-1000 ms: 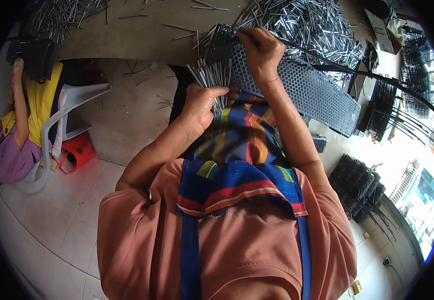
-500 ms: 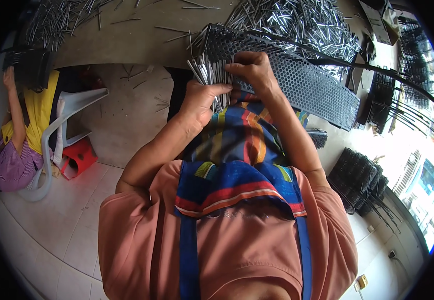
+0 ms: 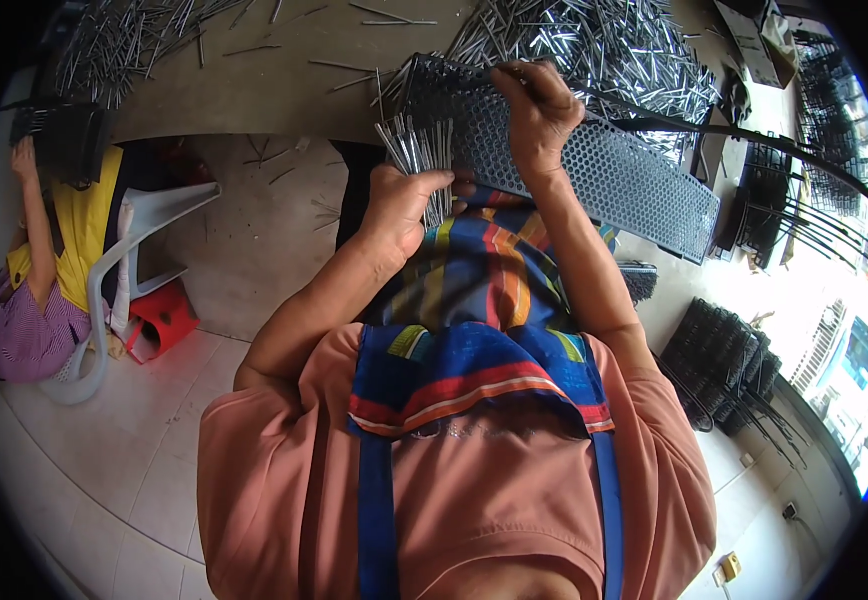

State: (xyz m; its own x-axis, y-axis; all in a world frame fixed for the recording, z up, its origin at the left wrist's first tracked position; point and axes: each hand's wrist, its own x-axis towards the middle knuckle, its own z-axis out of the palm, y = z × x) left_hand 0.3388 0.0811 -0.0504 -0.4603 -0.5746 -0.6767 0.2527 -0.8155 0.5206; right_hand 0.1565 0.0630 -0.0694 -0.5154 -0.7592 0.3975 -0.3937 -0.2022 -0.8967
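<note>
1. Here, the left hand (image 3: pixel 401 203) clasps a fanned bundle of metal rods (image 3: pixel 414 150) at the left end of the perforated panel (image 3: pixel 634 190).
2. The right hand (image 3: pixel 542 115) curls over the panel; whether it pinches a rod, one cannot tell.
3. Behind lies a rod pile (image 3: pixel 594 60).

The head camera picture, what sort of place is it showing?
Probably a small workshop: a big heap of thin metal sticks lies on the table, a dark panel full of holes is in front of it, and another person is at the left.

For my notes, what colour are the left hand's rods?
The rods are silvery grey, shown in the head view.
</note>
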